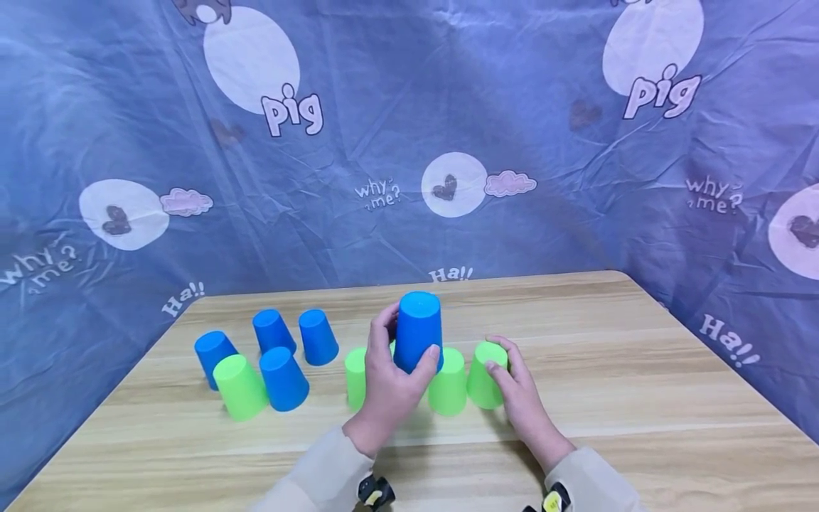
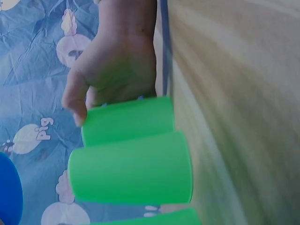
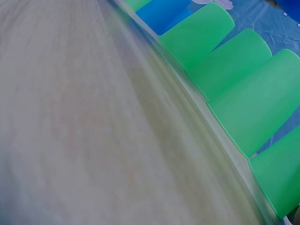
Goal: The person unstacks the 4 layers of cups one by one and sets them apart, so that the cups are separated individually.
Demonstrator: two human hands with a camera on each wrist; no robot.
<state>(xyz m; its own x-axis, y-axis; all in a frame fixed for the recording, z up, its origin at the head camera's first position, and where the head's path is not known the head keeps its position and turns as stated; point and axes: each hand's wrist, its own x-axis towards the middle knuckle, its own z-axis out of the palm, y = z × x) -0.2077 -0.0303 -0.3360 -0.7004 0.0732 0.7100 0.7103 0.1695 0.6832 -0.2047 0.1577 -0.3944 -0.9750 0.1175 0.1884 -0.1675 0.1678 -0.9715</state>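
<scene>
— Blue cloth (image 1: 537, 107) fills the background, printed with "pig", "why me?" and "Ha!", and a bench (image 1: 640, 412) with pale wood grain stretches in front of it. Where are the hands?

— Near the middle of the bench. The left hand (image 1: 392, 391) grasps a raised blue cup (image 1: 416, 331), thumb across its near side and fingers round the other. That cup is mouth down, lifted above the bench.

— And the right hand (image 1: 523, 395)?

— It grips the end green cup (image 1: 481, 382), the rightmost of a row, with the thumb on the near side. That one is mouth down too.

— How long is the row?

— Four, all green, side by side in the right wrist view. The neighbouring green cup (image 1: 448, 387) stands just left of the gripped one; the third green cup (image 3: 229, 64) is mostly hidden in the head view; the leftmost green cup (image 1: 355, 380) is partly covered by the left hand.

— Anything farther left?

— Five more, upside down: a lone green cup (image 1: 240, 390) at the near side, with four blue cups (image 1: 284, 382) beside and behind it.

— And the arms?

— Pale sleeves (image 1: 329, 466), with a dark device (image 1: 376, 492) at each wrist.
</scene>
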